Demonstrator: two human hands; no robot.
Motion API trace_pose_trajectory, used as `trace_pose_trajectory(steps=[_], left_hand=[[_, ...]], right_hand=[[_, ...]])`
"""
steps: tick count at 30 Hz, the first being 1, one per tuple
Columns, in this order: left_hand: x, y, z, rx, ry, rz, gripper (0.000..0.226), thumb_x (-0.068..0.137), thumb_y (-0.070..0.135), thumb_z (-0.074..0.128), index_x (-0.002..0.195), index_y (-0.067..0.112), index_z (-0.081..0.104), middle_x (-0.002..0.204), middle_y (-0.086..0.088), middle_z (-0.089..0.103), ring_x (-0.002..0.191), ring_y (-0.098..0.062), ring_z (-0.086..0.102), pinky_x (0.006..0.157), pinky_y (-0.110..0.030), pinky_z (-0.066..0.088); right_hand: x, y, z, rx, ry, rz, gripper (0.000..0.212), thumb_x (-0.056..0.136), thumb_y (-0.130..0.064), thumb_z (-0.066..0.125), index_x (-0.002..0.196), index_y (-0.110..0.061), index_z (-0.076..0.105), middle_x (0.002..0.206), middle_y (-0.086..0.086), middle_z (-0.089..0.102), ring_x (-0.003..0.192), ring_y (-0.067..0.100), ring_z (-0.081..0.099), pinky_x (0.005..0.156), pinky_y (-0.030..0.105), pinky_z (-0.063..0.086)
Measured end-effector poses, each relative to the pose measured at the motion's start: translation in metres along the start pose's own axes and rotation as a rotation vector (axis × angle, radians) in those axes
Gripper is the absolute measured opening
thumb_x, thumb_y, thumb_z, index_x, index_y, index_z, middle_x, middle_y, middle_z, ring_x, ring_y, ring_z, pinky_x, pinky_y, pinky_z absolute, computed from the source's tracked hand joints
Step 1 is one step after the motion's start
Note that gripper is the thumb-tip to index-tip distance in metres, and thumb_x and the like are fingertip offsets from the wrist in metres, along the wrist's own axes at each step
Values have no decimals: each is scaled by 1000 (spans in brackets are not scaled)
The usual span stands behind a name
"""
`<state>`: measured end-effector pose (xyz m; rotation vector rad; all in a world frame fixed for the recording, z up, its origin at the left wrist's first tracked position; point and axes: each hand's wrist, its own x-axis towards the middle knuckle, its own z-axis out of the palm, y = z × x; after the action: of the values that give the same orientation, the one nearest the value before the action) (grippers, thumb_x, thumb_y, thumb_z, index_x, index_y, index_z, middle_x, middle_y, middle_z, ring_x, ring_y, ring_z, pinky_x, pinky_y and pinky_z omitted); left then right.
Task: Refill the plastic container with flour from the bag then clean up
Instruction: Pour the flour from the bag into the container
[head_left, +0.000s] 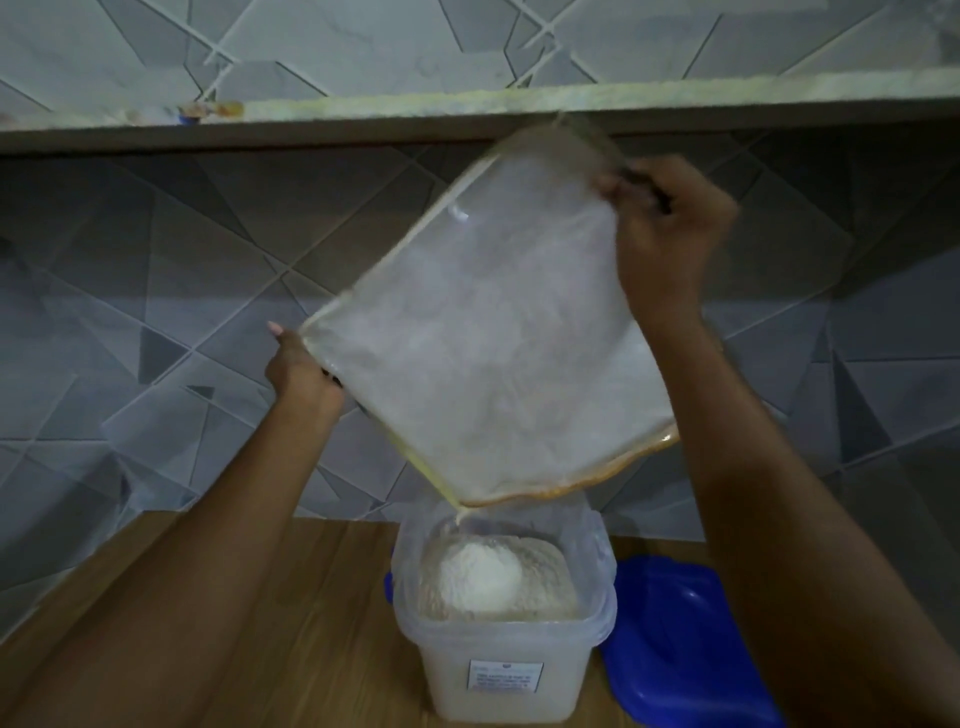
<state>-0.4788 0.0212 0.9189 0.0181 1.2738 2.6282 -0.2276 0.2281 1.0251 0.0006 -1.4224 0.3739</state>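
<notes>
Tipping the bag (483, 338) up on one corner right now — we're holding it well above the plastic container (501, 623), with the lowest corner hanging just over the far-left part of the open mouth. Our right hand (670, 234) is pinching the top corner, fingers curled round the plastic, and our left hand (298, 371) is gripping the left corner, though most of its fingers are tucked behind the bag so we can't say exactly how they're lying. The bag is looking nearly empty — just a dusty film inside and a thin trickle leaving the bottom corner.

The container is sitting on the wooden counter (291, 597), already holding a white mound of flour (480, 574) that's peaking near the rim. Its blue lid (680, 639) is lying just beside it on the right.

Our take on doing this bit well: we're keeping that low corner centred over the opening, not off to the edge, and giving the bag gentle shakes so the last dust is dropping in rather than puffing out. With the mound that high, going slow is probably the safer bet.
</notes>
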Motion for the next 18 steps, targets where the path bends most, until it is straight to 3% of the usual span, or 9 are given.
trace_pose_trajectory(steps=[3,5,7,9,11,13,16,18], left_hand=[[-4,4,-2,-15,-40,-27,66,98,62,31,107,6,64,100,-7,73,85,-23,69,79,-34,58],[1,4,-2,-8,-74,-42,66,96,65,33,110,7,61,101,-8,73,92,-26,69,81,-39,56],[2,4,-3,0,27,-48,63,97,62,36,118,7,60,95,-5,71,99,-27,68,85,-41,56],[-1,1,-2,1,-8,-20,65,100,60,30,103,6,66,82,-2,72,91,-23,68,83,-34,56],[-5,0,1,17,3,-6,57,100,58,33,96,11,64,91,-2,72,83,-19,68,73,-32,58],[-6,-1,2,13,81,-3,58,99,58,38,112,6,63,104,-6,71,89,-24,69,76,-37,59],[-4,-2,2,10,18,-2,66,100,58,31,108,2,66,90,-4,75,84,-24,69,77,-38,56],[-8,-2,2,8,-1,-20,59,102,55,28,127,11,58,102,-1,69,92,-23,64,81,-36,53]], right_hand=[[-1,-1,1,8,-63,-8,11,81,-13,80,80,-3,75,72,-3,64,65,4,57,60,19,44],[-1,0,2,2,-51,13,10,80,-13,80,80,-3,76,72,-4,65,65,3,58,62,15,43],[-1,2,2,23,30,64,12,80,-14,80,80,-3,76,72,-4,65,64,-4,56,62,16,44],[-2,2,1,6,-83,24,14,82,-15,80,81,-2,76,72,-2,64,63,-5,54,61,17,43],[-2,2,0,-14,-63,-8,14,82,-15,80,81,-2,76,73,-2,65,65,-1,56,61,20,45],[-1,3,1,10,38,10,13,81,-15,80,80,-2,75,74,-5,65,65,-2,56,62,21,46],[0,1,0,-34,-94,-83,15,83,-16,81,79,-2,75,75,-7,62,66,1,54,63,15,42],[-2,2,1,-2,-14,-75,14,82,-14,81,79,-2,75,75,-5,62,66,2,55,63,16,41]])
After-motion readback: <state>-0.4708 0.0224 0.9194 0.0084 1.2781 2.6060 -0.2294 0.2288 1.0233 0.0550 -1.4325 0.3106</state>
